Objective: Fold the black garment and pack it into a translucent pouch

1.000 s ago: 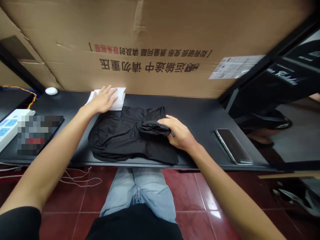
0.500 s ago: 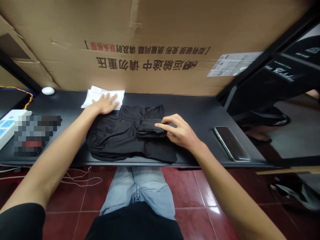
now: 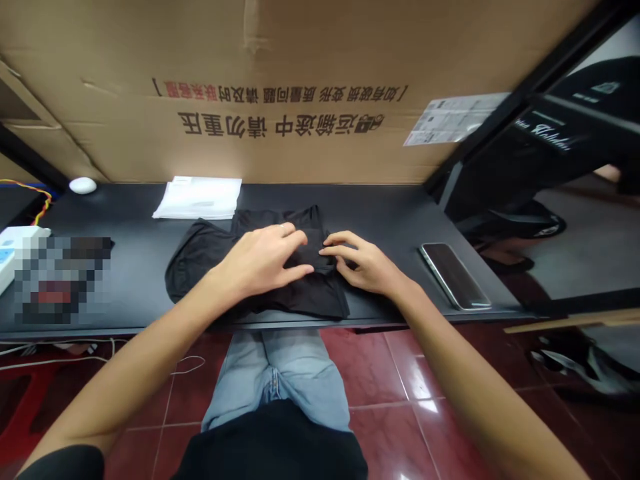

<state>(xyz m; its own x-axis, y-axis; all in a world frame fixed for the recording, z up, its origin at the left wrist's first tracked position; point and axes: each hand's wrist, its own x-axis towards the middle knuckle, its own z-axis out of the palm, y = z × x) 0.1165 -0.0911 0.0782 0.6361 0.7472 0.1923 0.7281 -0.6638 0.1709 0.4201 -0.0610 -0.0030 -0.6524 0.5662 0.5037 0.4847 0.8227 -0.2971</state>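
A black garment (image 3: pixel 200 257) lies crumpled on the black table (image 3: pixel 135 247) in front of me. My left hand (image 3: pixel 260 260) rests on the middle of the garment with fingers stretched toward a folded bunch of the cloth. My right hand (image 3: pixel 363 263) meets it from the right, fingers curled and pinching that same bunch. A white folded paper (image 3: pixel 199 197) lies behind the garment, untouched.
A large cardboard box (image 3: pixel 300 87) stands against the table's back edge. A phone (image 3: pixel 453 275) lies at the right, a white mouse (image 3: pixel 83 185) and a white power strip (image 3: pixel 10 243) at the left. A black frame (image 3: pixel 500 113) leans at the right. Cables hang below the table.
My left hand has left the white paper and come down onto the black garment beside my right hand. The right hand stays on the folded bunch.
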